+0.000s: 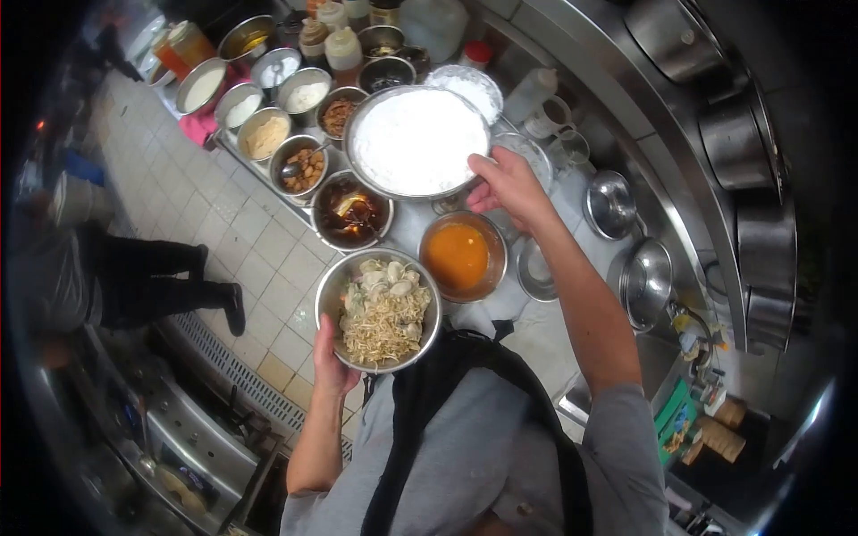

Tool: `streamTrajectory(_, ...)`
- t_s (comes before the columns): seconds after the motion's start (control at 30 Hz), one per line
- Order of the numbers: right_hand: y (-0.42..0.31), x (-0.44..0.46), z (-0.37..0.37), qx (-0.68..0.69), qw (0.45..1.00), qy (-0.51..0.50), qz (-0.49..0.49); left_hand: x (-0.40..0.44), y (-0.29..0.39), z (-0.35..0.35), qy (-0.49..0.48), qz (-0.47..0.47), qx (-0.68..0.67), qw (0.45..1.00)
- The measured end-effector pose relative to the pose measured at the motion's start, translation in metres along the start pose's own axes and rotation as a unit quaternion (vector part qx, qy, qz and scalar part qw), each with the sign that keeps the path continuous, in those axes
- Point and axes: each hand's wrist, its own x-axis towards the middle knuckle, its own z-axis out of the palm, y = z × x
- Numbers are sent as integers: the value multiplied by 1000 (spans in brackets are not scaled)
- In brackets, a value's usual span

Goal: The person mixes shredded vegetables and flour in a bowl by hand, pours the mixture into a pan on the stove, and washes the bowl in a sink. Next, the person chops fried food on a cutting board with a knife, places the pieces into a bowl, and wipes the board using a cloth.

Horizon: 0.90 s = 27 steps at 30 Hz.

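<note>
My left hand (pixel 332 359) grips the rim of a steel bowl (pixel 323 308), which is close to my chest. In that bowl lie pale bean sprouts (pixel 386 330) and grey-white pieces that look like shellfish (pixel 389 281). My right hand (pixel 511 189) has its thumb over the rim of a wide metal bowl (pixel 487 143) of bright white stuff, probably powder (pixel 418 143). Below my right hand stands a metal bowl (pixel 502 268) of orange liquid (pixel 456 255). Beside it, a bowl of dark brown sauce (pixel 350 213) sits near the counter's edge.
Several bowls of ingredients, such as tan powder (pixel 268 136) and brown chunks (pixel 306 170), line the counter. Squeeze bottles (pixel 343 49) stand behind them. Steel bowls (pixel 610 204) lie at right; pots (pixel 675 40) sit on a shelf. Another person (pixel 152 277) stands on the tiled floor at left.
</note>
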Motion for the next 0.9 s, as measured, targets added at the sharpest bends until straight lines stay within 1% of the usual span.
streamTrajectory(0.03, 0, -3, -8, -1, 1000, 12, 3, 2, 0, -1, -11, -4, -2, 1000)
streamTrajectory(0.07, -1, -3, -16, -31, 999, 20, -13, 5, 0, 0, -20, -8, -3, 1000)
streamTrajectory(0.1, -2, -2, -23, -61, 997, 26, -29, 8, 0, 2, -9, -9, 6, 1000)
streamTrajectory(0.17, 3, 5, -50, -86, 995, 45, -34, 16, 0, 8, -18, -20, 13, 1000)
streamTrajectory(0.23, 17, 16, -69, -134, 987, 84, -31, 26, 3, 13, -26, -31, 23, 999)
streamTrajectory(0.27, 34, 24, -76, -132, 987, 91, -31, 31, 2, 18, -39, -40, 33, 998)
streamTrajectory(0.33, 43, 37, -75, -274, 959, 57, 35, 44, 2, 28, -55, -48, 45, 996)
streamTrajectory(0.37, 49, 40, -76, -328, 942, 47, 50, 48, 1, 34, -54, -49, 46, 996)
streamTrajectory(0.4, 51, 48, -71, -325, 943, 50, 50, 52, 1, 38, -52, -50, 47, 996)
streamTrajectory(0.47, 63, 66, -67, -509, 860, 35, 23, 59, 0, 42, -40, -51, 68, 996)
streamTrajectory(0.5, 68, 78, -67, -527, 848, 15, 54, 62, -1, 45, -51, -54, 76, 994)
streamTrajectory(0.53, 76, 85, -68, -524, 850, 17, 56, 64, 0, 50, -61, -57, 85, 993)
streamTrajectory(0.6, 83, 95, -68, -573, 817, 6, 57, 68, 1, 58, -64, -60, 101, 991)
streamTrajectory(0.63, 84, 97, -66, -571, 819, 5, 59, 70, 0, 59, -69, -58, 115, 989)
streamTrajectory(0.67, 84, 99, -66, -564, 821, 10, 83, 72, -1, 60, -74, -55, 128, 988)
streamTrajectory(0.7, 85, 101, -66, -558, 823, 15, 107, 74, -5, 61, -54, -47, 151, 986)
streamTrajectory(0.73, 89, 104, -69, -557, 823, 14, 110, 76, -7, 63, -53, -50, 151, 986)
streamTrajectory(0.8, 93, 105, -74, -592, 804, 13, 55, 81, -11, 67, -54, -59, 154, 985)
streamTrajectory(0.83, 93, 102, -75, -590, 805, 11, 60, 83, -13, 68, -52, -64, 155, 984)
streamTrajectory(0.9, 87, 93, -79, -600, 799, 23, 25, 88, -15, 72, -67, -102, 143, 982)
